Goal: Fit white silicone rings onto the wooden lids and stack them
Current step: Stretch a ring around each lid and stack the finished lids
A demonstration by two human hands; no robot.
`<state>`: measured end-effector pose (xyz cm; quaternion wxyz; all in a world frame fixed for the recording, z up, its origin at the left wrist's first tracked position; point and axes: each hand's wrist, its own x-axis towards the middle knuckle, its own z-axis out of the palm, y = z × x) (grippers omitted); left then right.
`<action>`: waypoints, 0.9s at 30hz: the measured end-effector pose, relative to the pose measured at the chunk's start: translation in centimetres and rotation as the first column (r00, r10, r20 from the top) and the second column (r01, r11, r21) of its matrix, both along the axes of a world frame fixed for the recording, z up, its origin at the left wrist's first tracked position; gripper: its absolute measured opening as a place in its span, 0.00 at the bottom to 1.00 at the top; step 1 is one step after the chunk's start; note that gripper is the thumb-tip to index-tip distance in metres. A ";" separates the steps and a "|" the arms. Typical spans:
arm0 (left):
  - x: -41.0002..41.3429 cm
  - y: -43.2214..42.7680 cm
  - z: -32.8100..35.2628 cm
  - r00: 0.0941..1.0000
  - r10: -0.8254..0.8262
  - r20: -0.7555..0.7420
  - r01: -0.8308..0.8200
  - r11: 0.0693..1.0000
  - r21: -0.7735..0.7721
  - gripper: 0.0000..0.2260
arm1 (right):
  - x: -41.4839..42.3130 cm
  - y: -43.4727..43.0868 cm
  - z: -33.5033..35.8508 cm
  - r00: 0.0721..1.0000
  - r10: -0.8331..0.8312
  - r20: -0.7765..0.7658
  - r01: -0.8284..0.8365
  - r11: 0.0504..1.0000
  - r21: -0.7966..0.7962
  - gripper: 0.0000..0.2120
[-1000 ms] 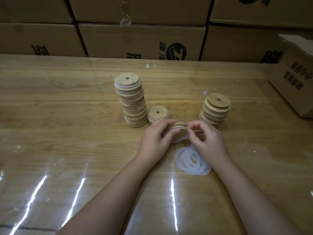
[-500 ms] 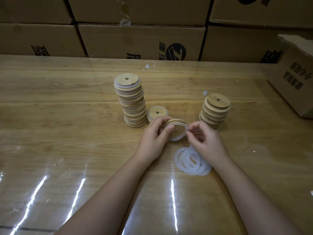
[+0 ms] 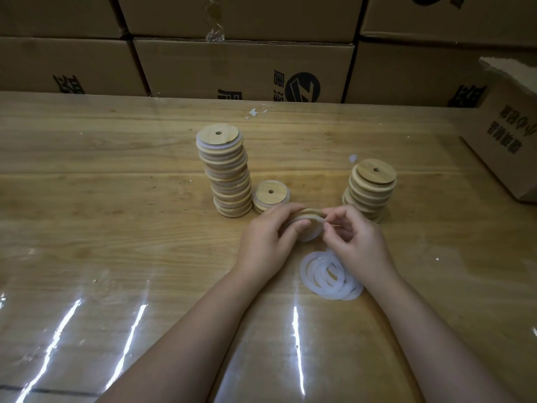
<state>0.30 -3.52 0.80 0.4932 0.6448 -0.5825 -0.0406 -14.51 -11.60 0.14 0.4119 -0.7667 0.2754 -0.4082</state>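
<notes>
My left hand [image 3: 268, 242] grips a round wooden lid [image 3: 309, 212] held on edge above the table. A white silicone ring [image 3: 311, 232] hangs round the lid's lower part. My right hand [image 3: 353, 242] pinches that ring at the lid's right rim. Loose white rings [image 3: 328, 276] lie in a pile just below my right hand. A tall stack of ringed lids [image 3: 228, 173] stands behind on the left, with a short stack of ringed lids [image 3: 270, 196] beside it. A stack of bare lids [image 3: 370, 190] stands to the right.
Cardboard boxes [image 3: 241, 71] line the back edge of the wooden table [image 3: 101, 216], which is covered in glossy clear film. Another cardboard box [image 3: 505, 141] sits at the far right. Small white scraps [image 3: 255, 112] lie near the back.
The lid has tipped from facing me back toward edge-on. My right hand's fingers have moved in to pinch the ring at the lid's rim.
</notes>
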 end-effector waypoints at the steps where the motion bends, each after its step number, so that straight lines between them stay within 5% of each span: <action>1: 0.0 0.0 0.0 1.000 0.003 0.007 -0.003 1.000 0.002 0.13 | 0.0 -0.1 -0.1 1.000 0.000 0.006 0.000 1.000 0.007 0.15; 7: -0.1 -0.2 -0.1 0.999 0.014 0.034 -0.014 1.000 0.005 0.12 | -0.1 -0.7 -0.6 0.999 -0.029 0.033 0.027 0.998 0.048 0.14; 15: 0.1 0.0 0.0 1.000 -0.004 -0.010 0.004 1.000 0.017 0.12 | -0.1 -0.8 -0.7 0.992 -0.050 -0.118 0.044 0.998 -0.049 0.14; 23: 0.1 0.1 0.1 0.979 -0.009 -0.205 0.031 0.994 0.104 0.10 | -0.3 -0.5 -0.5 0.989 -0.047 -0.139 0.044 0.999 -0.025 0.11; 27: -0.3 0.2 0.1 1.000 0.003 0.012 -0.004 0.993 0.118 0.10 | -0.3 -0.4 -0.2 0.988 -0.096 -0.119 0.084 0.991 -0.104 0.07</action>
